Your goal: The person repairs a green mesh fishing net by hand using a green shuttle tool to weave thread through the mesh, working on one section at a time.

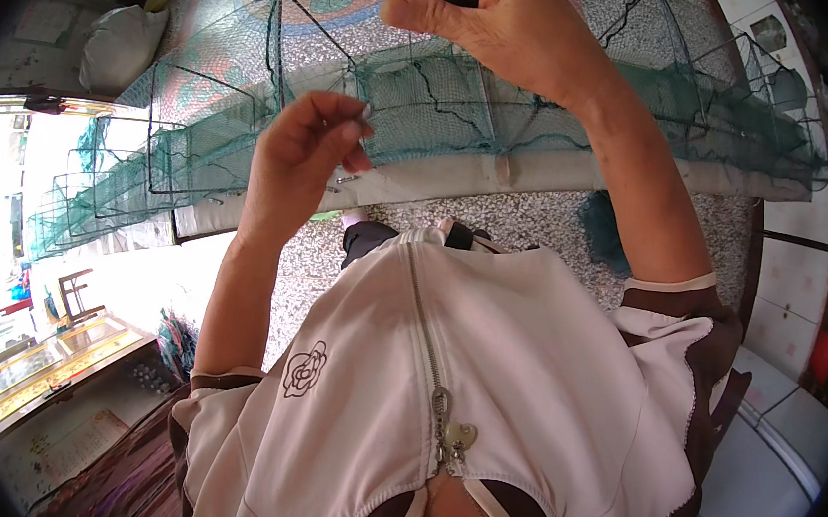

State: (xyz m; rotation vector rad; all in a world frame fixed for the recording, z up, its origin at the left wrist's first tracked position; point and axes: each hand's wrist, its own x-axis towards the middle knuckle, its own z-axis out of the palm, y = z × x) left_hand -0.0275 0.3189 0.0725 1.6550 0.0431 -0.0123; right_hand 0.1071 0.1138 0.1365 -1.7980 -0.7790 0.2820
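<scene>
— What's the biggest thing in front of you?

— The long green mesh net trap with dark wire frames (428,110). It stretches across the speckled stone floor (537,226) from the far left to the far right, and part of it lies over a pale grey padded strip (502,167) that runs beneath it.

— Is anything inside the trap's compartments?

— I can't tell; through the netting I see only the wire hoops and the floor pattern.

— Where is the net relative to your grip?

— My right hand (497,22) is raised over the middle section, thumb and fingers pinched tight on what looks like a thin dark thread or a bit of mesh near the top edge; it is too fine to say which. My left hand (310,144) is lower and nearer to me, just in front of the net's near edge, fingers curled closed around a small slender metal piece (364,110) whose tip shows at my fingertips.

— What else is around?

— A white stuffed sack (120,46) at the far left, beyond the trap, and a small clump of dark green netting (604,232) on the floor by my right forearm.
</scene>
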